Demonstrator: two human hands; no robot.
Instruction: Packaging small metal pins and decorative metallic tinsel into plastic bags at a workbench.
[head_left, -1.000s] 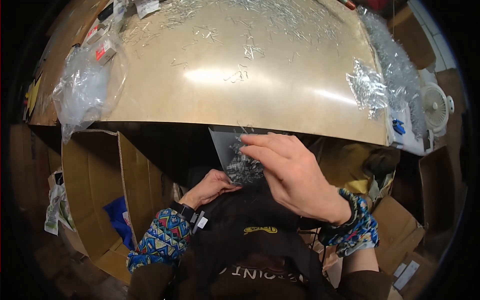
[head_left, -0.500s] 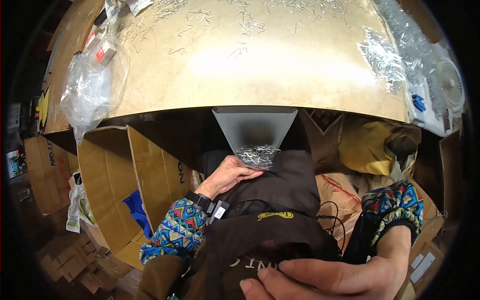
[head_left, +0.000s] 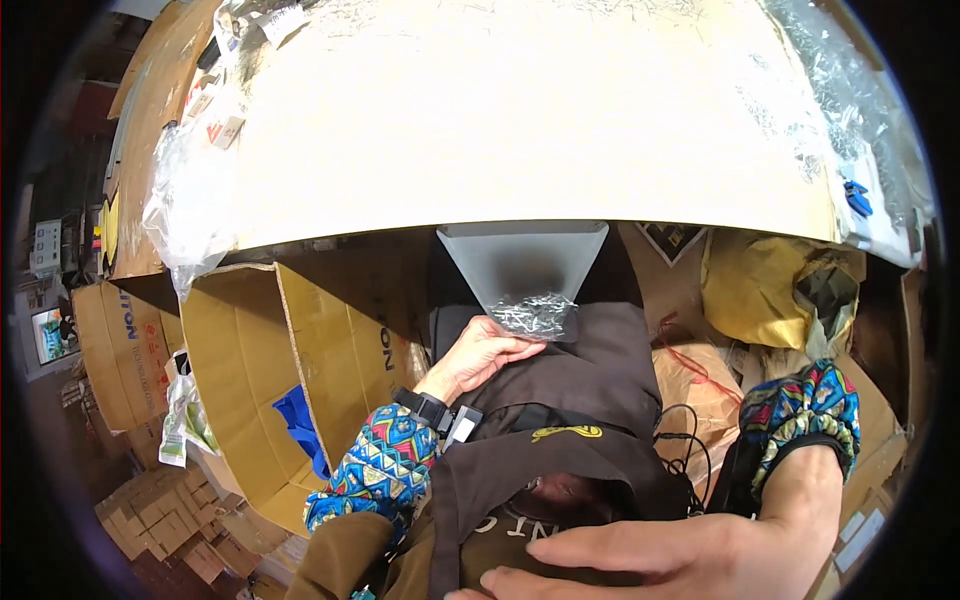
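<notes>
A grey tapered chute (head_left: 528, 258) projects from under the table's front edge, its narrow end toward me. At that end sits a clear plastic bag (head_left: 536, 316) with a pile of small bent silvery wire pieces in it. My left hand (head_left: 482, 352) pinches the bag's lower edge between thumb and fingers, just above my dark apron (head_left: 590, 370). Close to the camera at the lower right, my right hand (head_left: 700, 558) is open, its fingers stretched out toward the left over my chest and holding nothing. Its lower fingers are cut off by the picture's edge.
More wire pieces lie scattered along the far part of the bright table (head_left: 480, 160). Crumpled clear plastic (head_left: 185, 215) hangs at its left corner. An open cardboard box (head_left: 230, 360) with blue material (head_left: 303, 425) stands left of me; gold wrapping (head_left: 755, 290) is at the right.
The table looks much brighter, and the whole view has shifted slightly. My left hand stays on the bag. My right hand's fingers have spread and reach a little farther left.
</notes>
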